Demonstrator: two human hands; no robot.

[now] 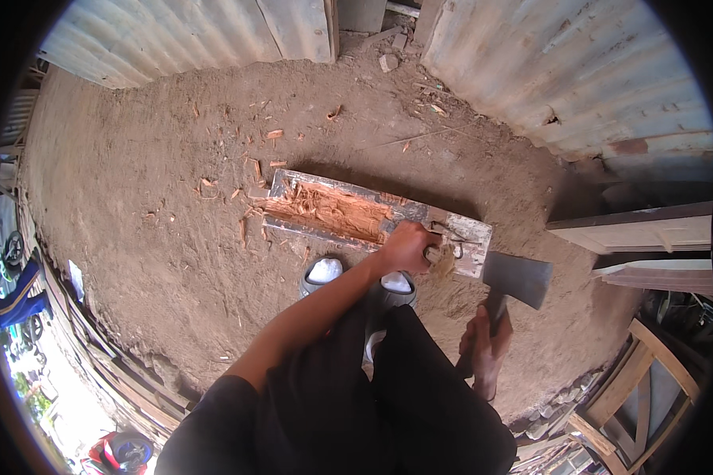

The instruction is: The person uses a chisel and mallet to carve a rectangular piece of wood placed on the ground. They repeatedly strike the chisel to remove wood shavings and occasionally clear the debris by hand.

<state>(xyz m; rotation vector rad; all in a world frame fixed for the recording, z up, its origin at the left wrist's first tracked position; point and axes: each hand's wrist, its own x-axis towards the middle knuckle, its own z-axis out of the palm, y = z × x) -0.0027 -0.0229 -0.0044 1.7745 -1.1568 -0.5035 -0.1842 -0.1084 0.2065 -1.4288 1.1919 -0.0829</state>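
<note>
A weathered wooden board [348, 207] lies across the dirt in front of my feet, its left part split into rough reddish wood with loose splinters. My left hand [408, 245] is closed on the board toward its right half, beside a bent dark metal piece [459, 245]; its fingertips are partly hidden. My right hand [489, 344] grips the handle of a broad-bladed hatchet [516, 279], whose grey head is just off the board's right end.
Corrugated sheets [562, 79] stand along the back. Wooden panels [626, 226] and a frame [630, 396] lean at the right. Stacked planks [135, 372] line the left edge, near a red vehicle [115, 455]. Wood chips [275, 134] scatter over the dirt.
</note>
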